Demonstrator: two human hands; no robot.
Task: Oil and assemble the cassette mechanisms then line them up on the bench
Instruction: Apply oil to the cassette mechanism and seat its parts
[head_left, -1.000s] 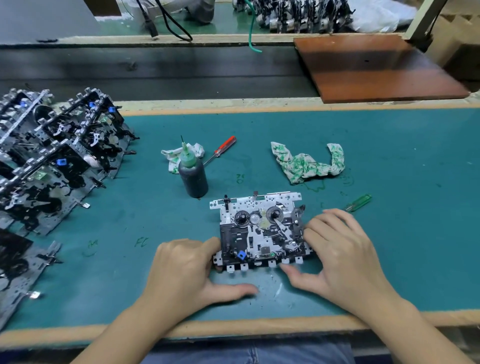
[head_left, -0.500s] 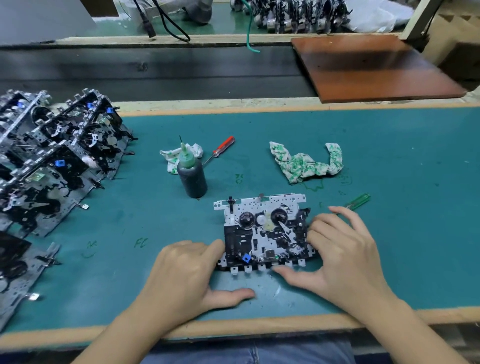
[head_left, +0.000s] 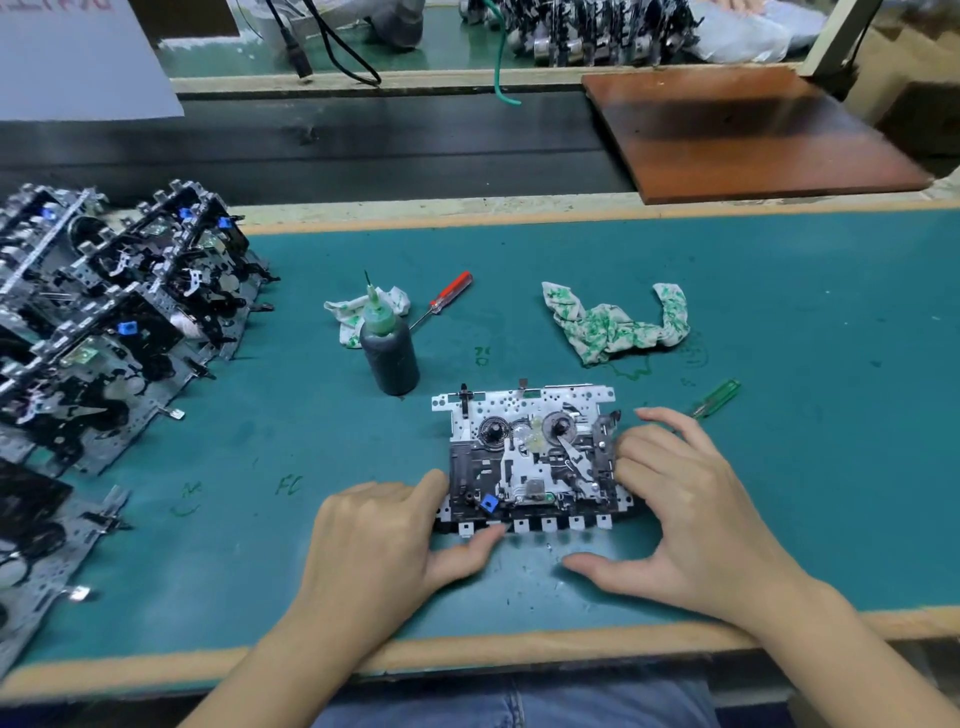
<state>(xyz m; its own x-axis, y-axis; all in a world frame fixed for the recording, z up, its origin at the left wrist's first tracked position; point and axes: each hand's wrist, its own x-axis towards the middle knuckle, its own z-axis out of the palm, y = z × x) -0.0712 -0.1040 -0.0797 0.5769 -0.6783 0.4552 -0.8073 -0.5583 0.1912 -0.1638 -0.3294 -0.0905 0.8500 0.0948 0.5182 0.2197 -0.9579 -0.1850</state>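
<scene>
Flat silver-and-black metal cassette mechanism (head_left: 530, 460) on the teal bench mat (head_left: 779, 322), grasped at both sides: left hand (head_left: 384, 540) and right hand (head_left: 691, 514), fingers curled against its edges.

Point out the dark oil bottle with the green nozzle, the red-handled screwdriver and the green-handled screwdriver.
Dark oil bottle with green nozzle (head_left: 390, 358), head view, on its body.
Red-handled screwdriver (head_left: 451, 292), head view, on its handle.
Green-handled screwdriver (head_left: 719, 396), head view, on its handle.
</scene>
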